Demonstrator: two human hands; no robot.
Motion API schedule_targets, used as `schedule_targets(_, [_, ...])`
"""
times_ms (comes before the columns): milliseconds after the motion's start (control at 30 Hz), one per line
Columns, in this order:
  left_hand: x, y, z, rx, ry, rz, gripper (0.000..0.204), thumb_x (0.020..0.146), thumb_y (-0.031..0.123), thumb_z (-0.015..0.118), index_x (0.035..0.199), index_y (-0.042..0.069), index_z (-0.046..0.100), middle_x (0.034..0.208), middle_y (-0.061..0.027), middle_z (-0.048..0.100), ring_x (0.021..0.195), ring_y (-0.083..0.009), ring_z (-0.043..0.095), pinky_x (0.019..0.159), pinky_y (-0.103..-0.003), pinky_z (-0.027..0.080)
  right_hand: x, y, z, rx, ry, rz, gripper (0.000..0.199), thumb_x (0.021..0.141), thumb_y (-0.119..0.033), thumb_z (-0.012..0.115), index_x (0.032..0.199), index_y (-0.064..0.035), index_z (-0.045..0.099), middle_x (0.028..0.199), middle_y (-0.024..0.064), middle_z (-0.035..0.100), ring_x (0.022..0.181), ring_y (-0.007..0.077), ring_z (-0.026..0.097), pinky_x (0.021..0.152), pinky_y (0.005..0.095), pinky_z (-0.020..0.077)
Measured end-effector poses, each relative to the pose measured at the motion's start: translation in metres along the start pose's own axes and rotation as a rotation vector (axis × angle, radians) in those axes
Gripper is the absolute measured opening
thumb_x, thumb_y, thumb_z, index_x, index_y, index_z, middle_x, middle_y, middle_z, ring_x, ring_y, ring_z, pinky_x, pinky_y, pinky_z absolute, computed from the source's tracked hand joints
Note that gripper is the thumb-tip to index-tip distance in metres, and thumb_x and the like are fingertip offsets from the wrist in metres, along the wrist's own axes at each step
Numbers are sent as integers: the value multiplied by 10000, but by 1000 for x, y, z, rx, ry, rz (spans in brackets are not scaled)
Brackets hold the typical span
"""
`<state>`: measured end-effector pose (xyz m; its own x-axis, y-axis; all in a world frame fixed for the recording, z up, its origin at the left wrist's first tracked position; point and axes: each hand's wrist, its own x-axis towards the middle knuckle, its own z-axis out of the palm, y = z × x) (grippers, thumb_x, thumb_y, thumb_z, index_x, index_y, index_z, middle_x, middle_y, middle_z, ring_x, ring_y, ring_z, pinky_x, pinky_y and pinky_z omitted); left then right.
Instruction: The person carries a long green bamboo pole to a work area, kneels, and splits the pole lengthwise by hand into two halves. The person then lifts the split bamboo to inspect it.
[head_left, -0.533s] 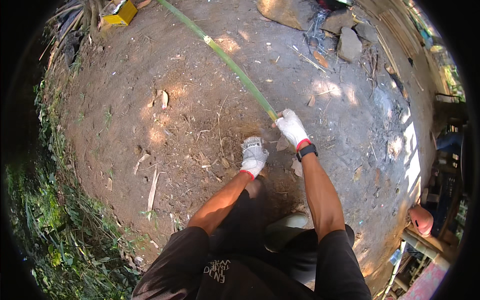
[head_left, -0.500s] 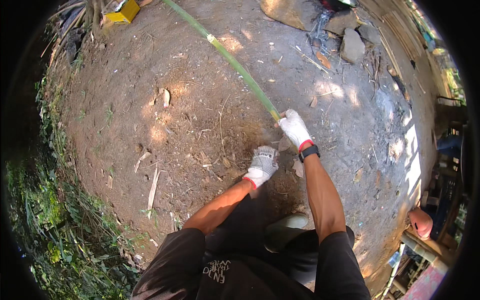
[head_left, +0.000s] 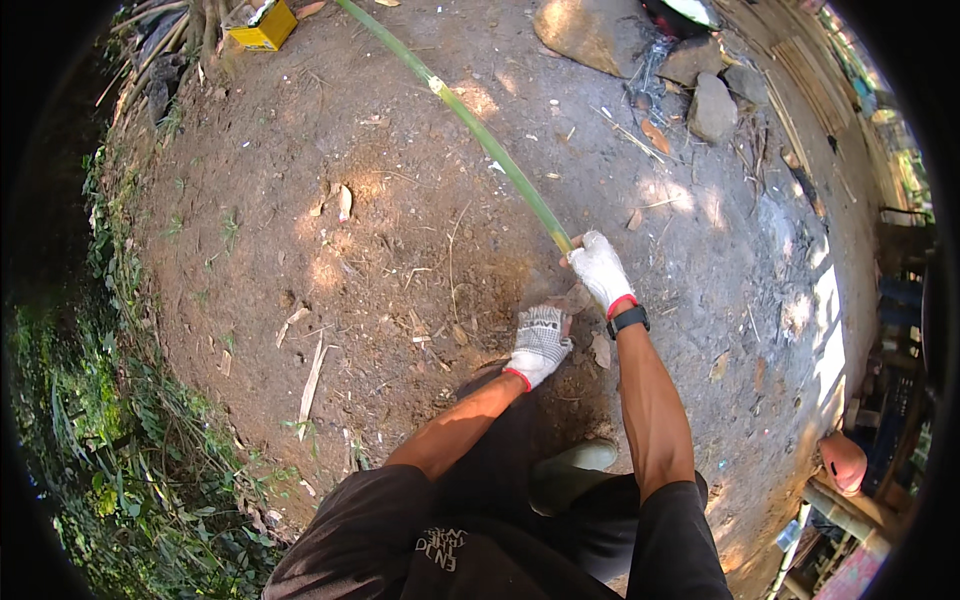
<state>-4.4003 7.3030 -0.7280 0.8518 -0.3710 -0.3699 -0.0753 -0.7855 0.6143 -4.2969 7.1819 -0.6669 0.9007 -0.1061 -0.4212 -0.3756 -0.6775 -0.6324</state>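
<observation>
A long green bamboo pole (head_left: 497, 152) with a pale joint runs from the top edge of the head view down to my right hand (head_left: 600, 270). That hand, in a white glove with a red cuff, is closed round the pole's near, yellowish end. Below and left of it, my left hand (head_left: 540, 345) wears a white glove with a dark-patterned back. Its fingers are curled under, and whatever they may hold is hidden. The left hand sits low, apart from the visible part of the pole, close to dry leaves on the ground.
Bare brown soil (head_left: 400, 200) carries dry leaves and chips. Stones (head_left: 712, 108) stand at the upper right, near ash. A yellow box (head_left: 262, 25) lies at the upper left. Green plants (head_left: 120, 450) edge the left side. A boot (head_left: 575, 470) shows below my hands.
The view has shifted slightly, so the ground and pole appear a little lower and farther right. My right hand still grips the pole's end; the left remains curled.
</observation>
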Motion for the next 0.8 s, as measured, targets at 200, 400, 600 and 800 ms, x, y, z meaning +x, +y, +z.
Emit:
schedule_targets(200, [-11,-112,1,308,280,323,548,951,376,435,1297,-49,452,1359,-228,443,1270,-380,411,1049,-498,308,0,-18,4,-19,-49,-10,346,691,-187,707,964,17,647,961,250,644,948,382,618,807,419,477])
schedule_targets(400, [-13,-104,-38,350,231,204,446,941,369,445,1191,17,555,1295,-187,504,1218,-351,453,991,-482,344,-2,-6,6,-9,-22,-18,360,692,-178,700,989,17,640,942,251,649,939,383,622,805,417,477])
schedule_targets(600, [-9,-71,-62,455,-239,30,504,947,380,437,1291,17,505,1401,-183,416,1312,-330,375,1070,-460,293,-7,0,5,96,-4,4,334,689,-168,693,962,18,640,932,255,647,920,387,622,790,415,474])
schedule_targets(800, [-11,-101,-65,415,90,269,593,934,434,448,1358,19,436,1424,-200,390,1333,-337,355,1072,-469,289,3,3,14,105,46,-63,293,669,-142,709,912,10,647,866,242,655,866,364,640,754,422,483])
